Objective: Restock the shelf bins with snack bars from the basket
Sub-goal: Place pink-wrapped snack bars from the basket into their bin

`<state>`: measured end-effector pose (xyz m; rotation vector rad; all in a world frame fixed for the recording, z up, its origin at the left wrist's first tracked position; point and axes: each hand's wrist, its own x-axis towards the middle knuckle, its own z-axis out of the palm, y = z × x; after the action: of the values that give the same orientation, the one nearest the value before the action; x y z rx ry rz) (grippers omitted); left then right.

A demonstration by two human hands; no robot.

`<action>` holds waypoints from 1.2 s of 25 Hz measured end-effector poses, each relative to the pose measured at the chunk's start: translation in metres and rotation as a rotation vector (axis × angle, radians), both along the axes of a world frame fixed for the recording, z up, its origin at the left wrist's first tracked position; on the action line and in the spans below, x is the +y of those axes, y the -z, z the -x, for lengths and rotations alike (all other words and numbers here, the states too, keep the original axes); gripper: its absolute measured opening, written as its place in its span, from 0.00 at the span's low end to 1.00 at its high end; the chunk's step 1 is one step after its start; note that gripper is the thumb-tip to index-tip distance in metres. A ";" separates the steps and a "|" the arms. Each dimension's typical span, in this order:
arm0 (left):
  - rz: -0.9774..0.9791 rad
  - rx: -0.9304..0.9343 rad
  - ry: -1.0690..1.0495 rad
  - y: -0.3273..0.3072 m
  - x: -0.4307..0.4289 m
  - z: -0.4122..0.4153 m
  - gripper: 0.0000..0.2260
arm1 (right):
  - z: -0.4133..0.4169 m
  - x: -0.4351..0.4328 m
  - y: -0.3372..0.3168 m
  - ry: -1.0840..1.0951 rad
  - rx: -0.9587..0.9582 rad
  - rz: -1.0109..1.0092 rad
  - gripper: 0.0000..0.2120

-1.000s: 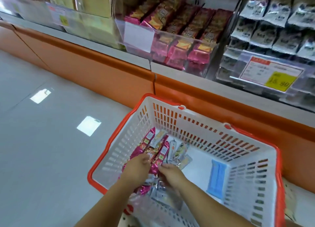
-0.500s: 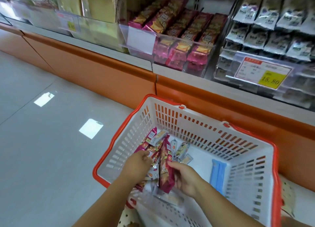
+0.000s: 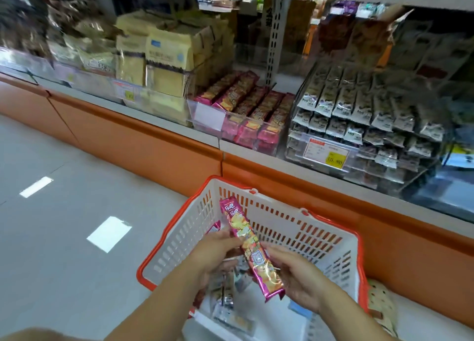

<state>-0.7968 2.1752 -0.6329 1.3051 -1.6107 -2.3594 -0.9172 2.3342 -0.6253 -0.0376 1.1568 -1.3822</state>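
Observation:
A long pink snack bar (image 3: 250,245) is held above the white basket with an orange rim (image 3: 282,222), tilted with its top end pointing to the shelf. My right hand (image 3: 300,276) grips its lower end. My left hand (image 3: 214,253) pinches its middle from the left. Below the hands, more pink and silver packets (image 3: 225,297) lie in the basket, partly hidden. The clear shelf bin of matching pink bars (image 3: 246,115) stands straight ahead on the shelf.
Tan boxed goods (image 3: 164,66) sit left of the pink bin. A tiered rack of silver-grey packets (image 3: 359,115) with a price tag (image 3: 325,153) stands to its right. An orange shelf base (image 3: 154,145) runs below. Grey floor lies to the left.
Both hands have lifted a pink bar up out of the basket; before, they were down among the packets. The view has tilted upward toward the shelf.

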 end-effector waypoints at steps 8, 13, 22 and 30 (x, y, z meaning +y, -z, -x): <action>0.042 0.240 0.081 -0.064 -0.003 0.003 0.13 | 0.004 0.019 -0.053 -0.098 0.399 0.001 0.25; 0.164 0.293 0.012 -0.106 -0.010 0.014 0.10 | -0.009 0.017 -0.082 -0.073 0.712 0.103 0.33; 0.216 0.595 0.045 -0.183 -0.059 0.060 0.11 | 0.012 -0.084 -0.147 0.329 1.667 0.144 0.21; 0.603 0.304 -0.205 -0.161 -0.112 0.049 0.15 | 0.083 -0.200 -0.154 -0.033 2.055 -0.324 0.19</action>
<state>-0.8457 2.0632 -0.4722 0.8861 -1.7775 -1.6540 -0.9999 2.1343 -0.4718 -1.4959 2.9107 -0.7215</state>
